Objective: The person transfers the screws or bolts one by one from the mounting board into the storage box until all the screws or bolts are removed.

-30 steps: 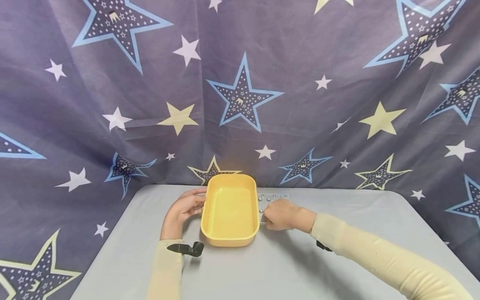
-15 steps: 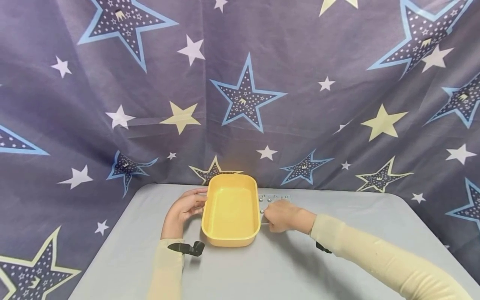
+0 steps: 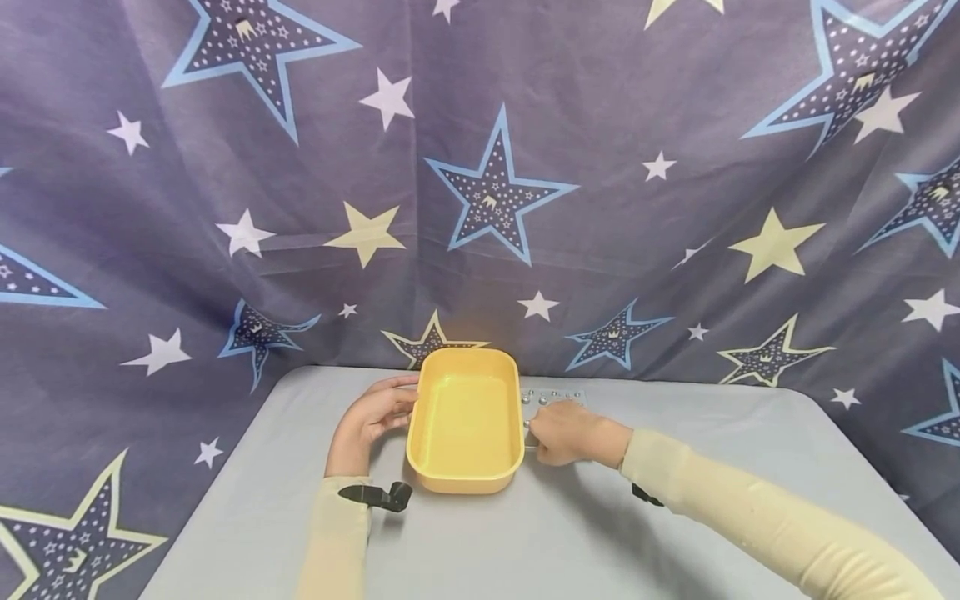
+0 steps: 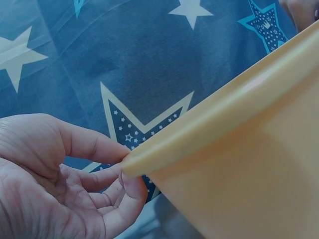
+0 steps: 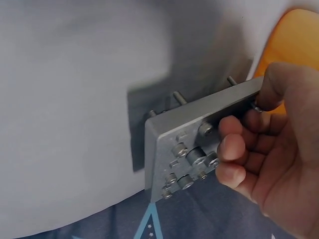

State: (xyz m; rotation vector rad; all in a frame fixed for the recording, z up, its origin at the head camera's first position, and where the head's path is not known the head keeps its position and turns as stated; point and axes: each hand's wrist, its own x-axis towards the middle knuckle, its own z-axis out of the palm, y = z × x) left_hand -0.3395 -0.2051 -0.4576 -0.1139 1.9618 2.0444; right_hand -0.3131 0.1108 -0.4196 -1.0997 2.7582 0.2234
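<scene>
While pinching yellow tray [image 3: 467, 433] with left hand [image 3: 371, 414], pinches bolt-like part [image 5: 256, 107] at metal plate [image 5: 199, 113] with nearer right hand [image 3: 564, 431]; finds tray at that hand's nine o'clock, lengthwise twelve-to-six.

Booth-like spot: star-print cloth [image 3: 600, 242], grey table [image 3: 480, 550]

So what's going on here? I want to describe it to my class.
A person is working with both hands above a pale grey table. The left hand pinches the rim of a yellow container. The right hand, just beside it, seems to hold a small screw between thumb and finger at one end of a metal plate with several other bolts. Whether that screw is going in or coming out, I can't tell.
</scene>
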